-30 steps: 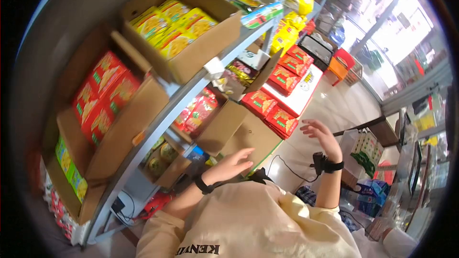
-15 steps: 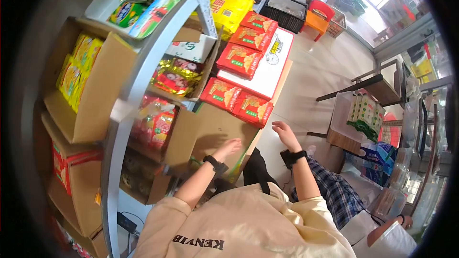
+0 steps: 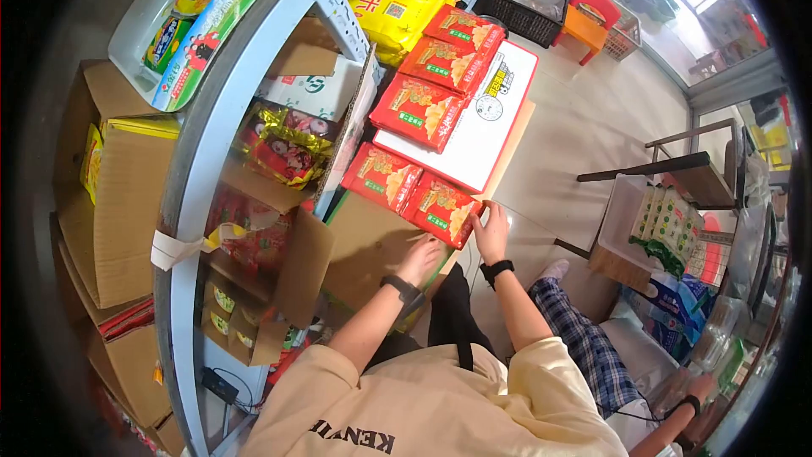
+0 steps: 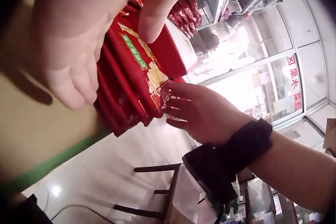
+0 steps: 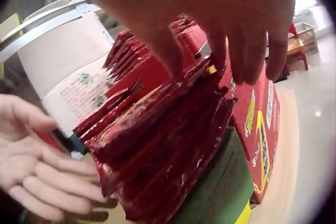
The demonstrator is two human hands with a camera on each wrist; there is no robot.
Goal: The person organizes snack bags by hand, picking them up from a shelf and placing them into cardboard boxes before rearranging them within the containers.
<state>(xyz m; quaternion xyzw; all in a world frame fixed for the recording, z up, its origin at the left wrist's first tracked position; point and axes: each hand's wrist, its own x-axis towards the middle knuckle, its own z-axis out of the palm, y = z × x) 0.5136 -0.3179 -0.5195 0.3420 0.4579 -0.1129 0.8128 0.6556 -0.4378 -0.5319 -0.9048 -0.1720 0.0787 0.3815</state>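
Two stacks of red packets [image 3: 441, 210] lie side by side on a cardboard box. My right hand [image 3: 492, 235] touches the outer corner of the nearer stack, its thumb near the top edge and its fingers fairly straight in the right wrist view. My left hand [image 3: 418, 261] is beside the same stack's near side, fingers extended and slightly bent. In the left wrist view its thumb reaches over the red packets [image 4: 128, 71]. Whether the left fingertips make contact is unclear. The right wrist view shows the left palm [image 5: 39, 166] facing the layered packet edges [image 5: 163, 155].
More red packets [image 3: 414, 110] lie on a white and red box [image 3: 499, 118] behind. Left are a metal shelf [image 3: 182, 195] and open cartons [image 3: 135, 211]. A black crate [image 3: 529, 8] and an orange stool [image 3: 585, 32] stand farther back. Another person's plaid-trousered leg [image 3: 584, 347] is at right.
Both hands have moved forward to the nearer stack of red packets, and the right hand now touches its corner. The head view has turned and moved closer to the packets.
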